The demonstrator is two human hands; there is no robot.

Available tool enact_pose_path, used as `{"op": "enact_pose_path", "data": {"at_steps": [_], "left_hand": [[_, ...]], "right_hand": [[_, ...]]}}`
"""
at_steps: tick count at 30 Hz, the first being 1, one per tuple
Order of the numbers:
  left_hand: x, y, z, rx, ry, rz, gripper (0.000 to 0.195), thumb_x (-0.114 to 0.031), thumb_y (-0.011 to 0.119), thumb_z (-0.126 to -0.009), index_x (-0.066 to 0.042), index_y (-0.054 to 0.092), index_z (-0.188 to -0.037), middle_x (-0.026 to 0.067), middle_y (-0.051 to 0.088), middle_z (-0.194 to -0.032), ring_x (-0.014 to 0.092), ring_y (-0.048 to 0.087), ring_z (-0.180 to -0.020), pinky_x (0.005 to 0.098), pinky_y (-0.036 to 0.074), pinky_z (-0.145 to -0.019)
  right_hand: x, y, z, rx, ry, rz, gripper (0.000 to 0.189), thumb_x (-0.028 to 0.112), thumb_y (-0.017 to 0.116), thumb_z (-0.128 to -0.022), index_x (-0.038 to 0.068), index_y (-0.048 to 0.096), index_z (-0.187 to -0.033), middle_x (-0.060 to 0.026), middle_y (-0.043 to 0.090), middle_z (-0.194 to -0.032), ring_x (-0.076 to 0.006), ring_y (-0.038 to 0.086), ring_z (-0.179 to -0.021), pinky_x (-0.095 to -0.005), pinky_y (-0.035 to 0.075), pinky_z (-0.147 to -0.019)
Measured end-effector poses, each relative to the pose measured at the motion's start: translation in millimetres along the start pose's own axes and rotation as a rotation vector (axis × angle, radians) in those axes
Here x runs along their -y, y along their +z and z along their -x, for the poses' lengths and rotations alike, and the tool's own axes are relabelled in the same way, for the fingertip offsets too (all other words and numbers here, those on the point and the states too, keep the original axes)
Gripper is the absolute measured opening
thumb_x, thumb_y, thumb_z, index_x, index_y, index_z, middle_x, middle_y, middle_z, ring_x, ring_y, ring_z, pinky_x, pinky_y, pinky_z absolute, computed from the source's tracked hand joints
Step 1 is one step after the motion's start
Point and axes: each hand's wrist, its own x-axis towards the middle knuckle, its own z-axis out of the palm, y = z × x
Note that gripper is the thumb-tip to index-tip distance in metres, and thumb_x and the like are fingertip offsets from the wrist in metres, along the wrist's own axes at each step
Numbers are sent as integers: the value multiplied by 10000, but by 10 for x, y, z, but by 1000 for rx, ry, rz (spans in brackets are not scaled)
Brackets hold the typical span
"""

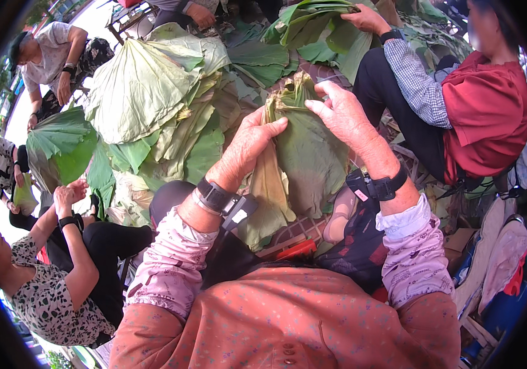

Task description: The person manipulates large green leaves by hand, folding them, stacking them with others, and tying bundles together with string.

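A folded bundle of large, partly dried lotus leaves (312, 161) hangs in front of me, its gathered end up and its wide part down. Around its left side, just below that crumpled end, my left hand (250, 144) is closed, thumb across the front. My right hand (344, 115) is at the bundle's upper right, with thumb and forefinger apart. I see nothing held in it, and whether its fingertips touch the leaf is unclear. A yellow-brown leaf (269, 184) droops below my left hand.
Big pale-green leaves (141, 92) are heaped at front left. A person in a red top (487, 115) sits at right, reaching over more leaves (314, 23). Other people sit along the left. Below the bundle lies a red object (296, 249); cloth items (503, 263) are at lower right.
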Motion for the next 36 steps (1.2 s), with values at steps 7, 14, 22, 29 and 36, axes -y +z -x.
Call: {"op": "enact_pose_path", "data": {"at_steps": [7, 14, 22, 29, 36], "left_hand": [[-10, -29, 34, 61, 21, 104, 568, -19, 619, -785, -36, 381, -1301, 24, 515, -1172, 127, 482, -1051, 286, 368, -942], [18, -116, 101, 41, 104, 78, 566, -217, 660, -799, -45, 409, -1277, 21, 495, -1191, 118, 436, -1084, 288, 325, -959], [-230, -262, 313, -33, -19, 516, 530, -478, 475, -878, -88, 457, -1237, 58, 528, -1209, 196, 471, -1121, 369, 332, -993], [-358, -297, 311, -183, 0, 549, 414, -398, 612, -824, -108, 535, -1109, 50, 581, -1089, 180, 531, -987, 355, 423, -895], [-437, -407, 200, -251, -99, 567, 320, -332, 630, -824, -74, 584, -1007, 56, 618, -985, 168, 574, -877, 325, 481, -803]], "right_hand": [[92, 130, -36, 23, -36, -196, 360, 134, 545, -801, -30, 491, -1118, -185, 551, -1016, -304, 573, -855, -379, 454, -778], [235, 359, -143, -24, -137, -50, 326, 92, 480, -832, -13, 481, -1141, -200, 539, -1077, -347, 527, -985, -384, 424, -855], [592, 587, -193, -50, -304, 58, 290, 78, 452, -845, 32, 495, -1128, -161, 546, -1051, -333, 511, -977, -397, 430, -838], [764, 573, -182, -32, -449, -9, 327, 32, 452, -816, 31, 492, -1141, -134, 548, -1046, -318, 504, -962, -395, 432, -826], [778, 767, -309, 3, -483, -36, 310, 21, 452, -821, 24, 497, -1128, -132, 547, -1062, -311, 500, -986, -386, 412, -853]]}}
